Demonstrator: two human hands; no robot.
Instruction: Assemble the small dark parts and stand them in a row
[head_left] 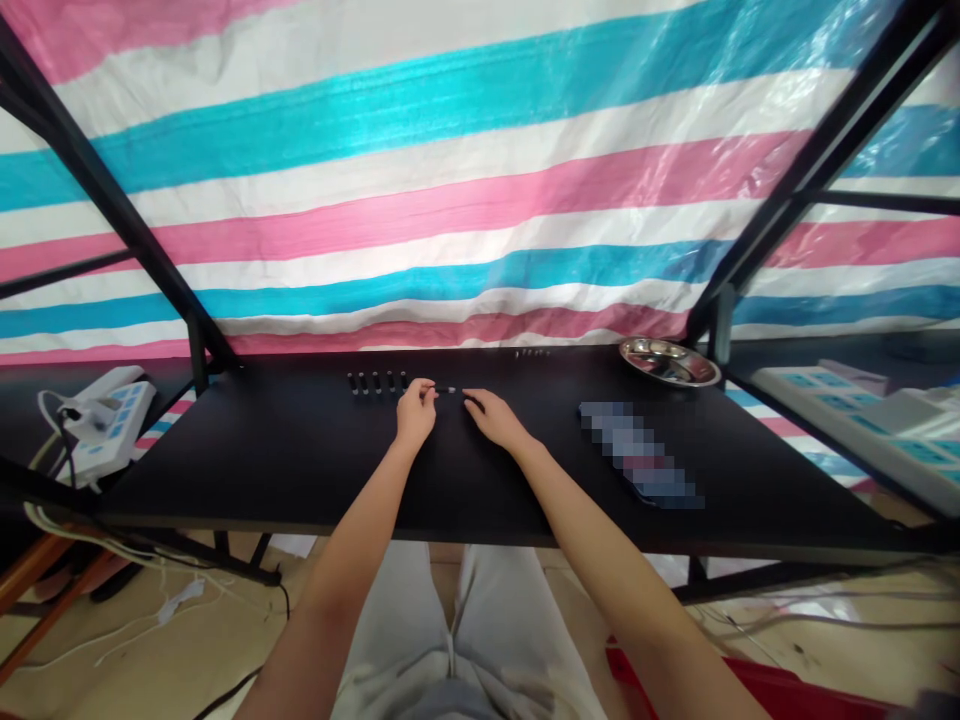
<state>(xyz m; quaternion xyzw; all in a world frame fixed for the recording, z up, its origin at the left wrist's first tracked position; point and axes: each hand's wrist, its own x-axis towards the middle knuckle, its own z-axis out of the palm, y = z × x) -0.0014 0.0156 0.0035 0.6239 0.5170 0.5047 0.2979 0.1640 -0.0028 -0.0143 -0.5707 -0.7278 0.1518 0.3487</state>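
Observation:
Over the middle of the black tabletop, my left hand [417, 410] pinches a small dark cylinder with a pale end [451, 390], which points toward my other hand. My right hand [491, 414] is just to the right, thumb and fingertips brought together; what they hold, if anything, is too small to name. A narrow gap separates the fingertips from the cylinder's pale end. Left of my hands stands a row of several similar dark cylinders [376, 383] with light ends. Farther back, several tiny pale pieces [531, 352] lie in a line near the table's rear edge.
A round shiny metal dish [709, 376] sits at the back right of the black table [285, 460]. Nearer lies a pixelated, bluish flat object [637, 455]. Power strips [120, 430] with cables are at the left; black frame posts [720, 320] flank the table before a striped sheet [450, 200].

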